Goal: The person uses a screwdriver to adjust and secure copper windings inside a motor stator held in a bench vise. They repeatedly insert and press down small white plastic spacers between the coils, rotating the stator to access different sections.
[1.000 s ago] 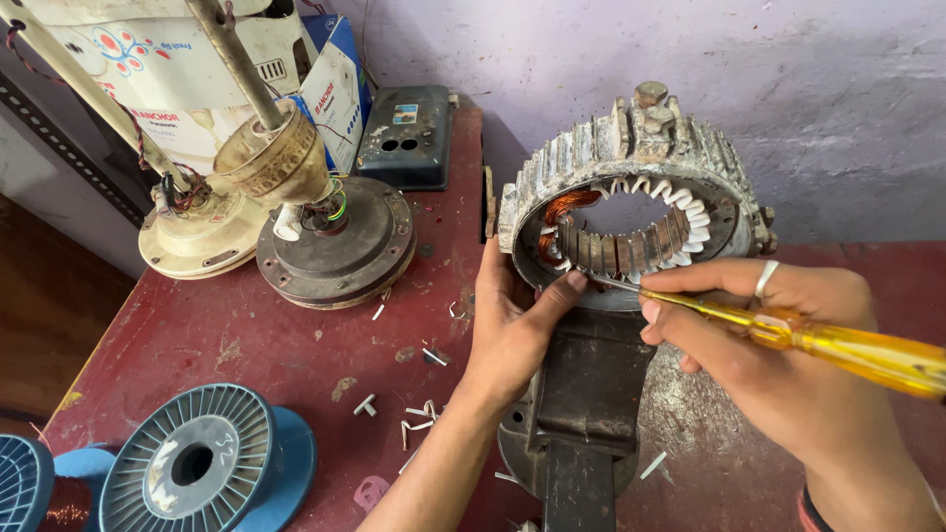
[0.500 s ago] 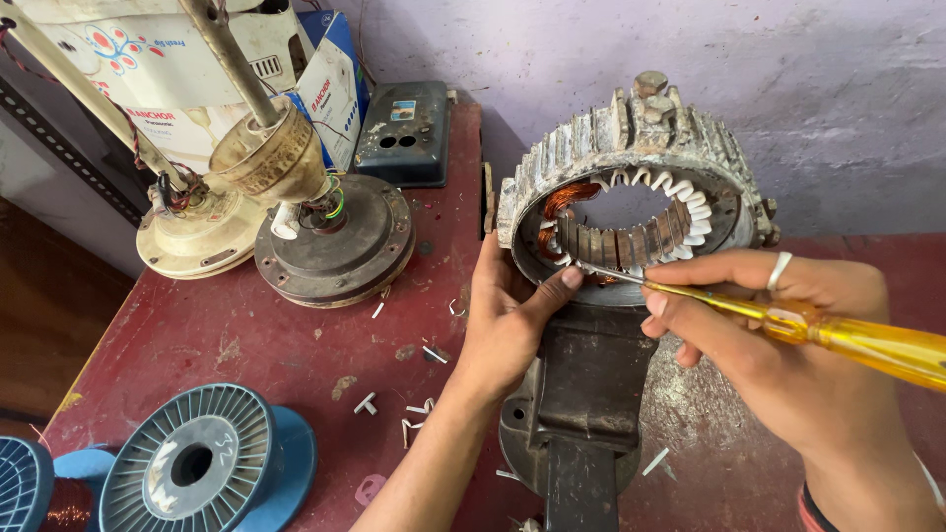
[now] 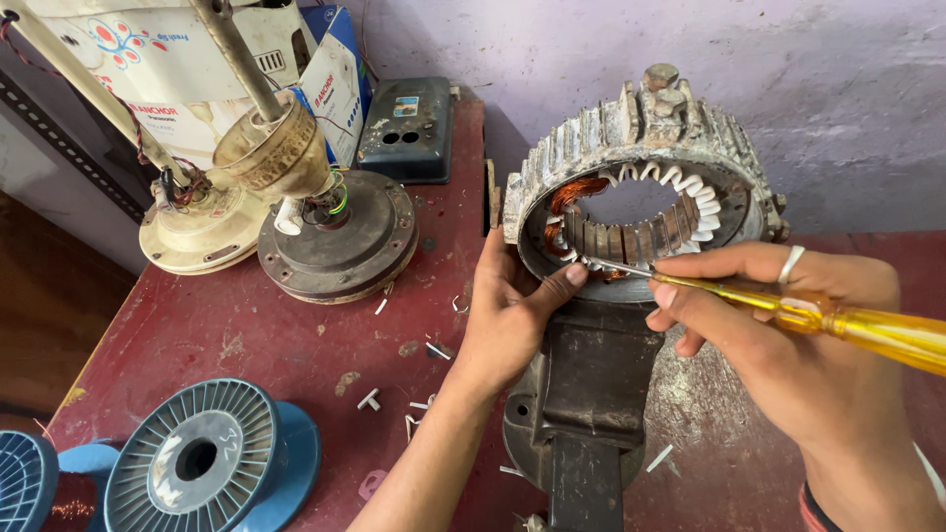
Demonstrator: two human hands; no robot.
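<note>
Surface: a worn dark-red workbench (image 3: 246, 345) against a pale purple wall (image 3: 788, 79); short white offcuts lie scattered on it.
Far left: blue wire spools (image 3: 197, 458) at the near edge; behind them two ceiling-fan motors (image 3: 335, 236) on their rods.
Back: a dark switch box (image 3: 406, 128) flat on the bench.
Stator: the ribbed motor stator (image 3: 641, 167) stands on edge in a bench vise (image 3: 586, 394), bore facing the camera, axis running front to back; copper winding and white slot papers show inside.
Left hand: the left hand (image 3: 507, 320) presses against the stator's lower-left rim, thumb on the face, fingers partly curled, holding no tool.
Right hand: the right hand (image 3: 778, 325) is closed around a yellow-handled screwdriver (image 3: 847, 325).
Key relation: the screwdriver's long axis runs right to left, rising slightly toward its tip at the bottom slots, just beside the left thumb; the left hand is nearer the stator.
Change: against the earlier frames, the tip sits slightly lower and the right hand has shifted a little; the left hand stays put.
</note>
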